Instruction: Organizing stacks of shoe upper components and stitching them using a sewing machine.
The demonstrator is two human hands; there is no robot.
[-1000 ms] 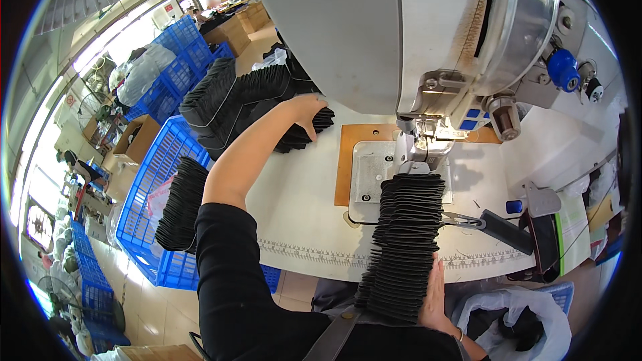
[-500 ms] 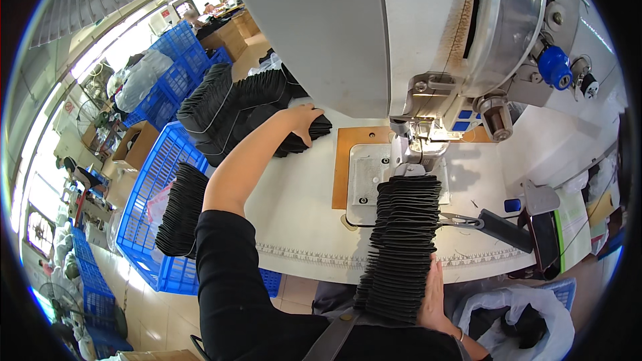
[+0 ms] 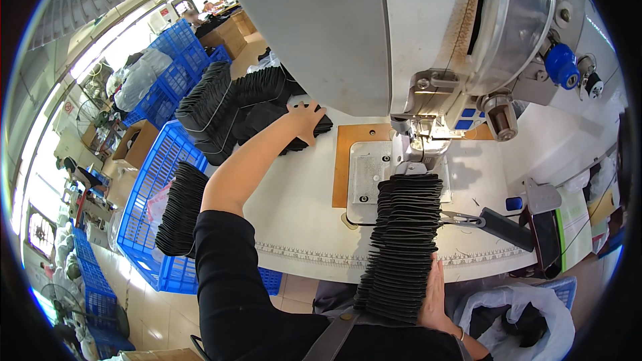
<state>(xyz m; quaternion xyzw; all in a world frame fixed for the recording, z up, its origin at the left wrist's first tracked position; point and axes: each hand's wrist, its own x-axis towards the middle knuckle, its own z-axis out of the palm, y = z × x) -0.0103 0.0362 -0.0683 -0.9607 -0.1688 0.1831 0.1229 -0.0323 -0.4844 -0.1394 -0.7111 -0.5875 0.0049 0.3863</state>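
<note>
My left hand [image 3: 305, 122] reaches to a pile of black folded fabric pieces [image 3: 262, 122] at the back left of the sewing table. Its fingers are spread over the pile's right end. A tall stack of black fabric pieces [image 3: 401, 247] leans from the sewing machine's presser foot [image 3: 409, 160] down to my body. Along this stack's right side lies my right hand [image 3: 435, 297], with the fingers stretched out flat against it. The stack hides part of that hand.
A blue crate [image 3: 144, 210] with another black fabric stack [image 3: 182, 210] stands at the left. Scissors or snips with a dark handle [image 3: 506, 228] lie right of the stack. A lined bin [image 3: 558, 317] holds dark pieces at lower right. The machine head [image 3: 321, 33] overhangs the table.
My left hand has shifted slightly on the pile, and its fingers have spread further apart. My right hand and the tall stack look unmoved.
</note>
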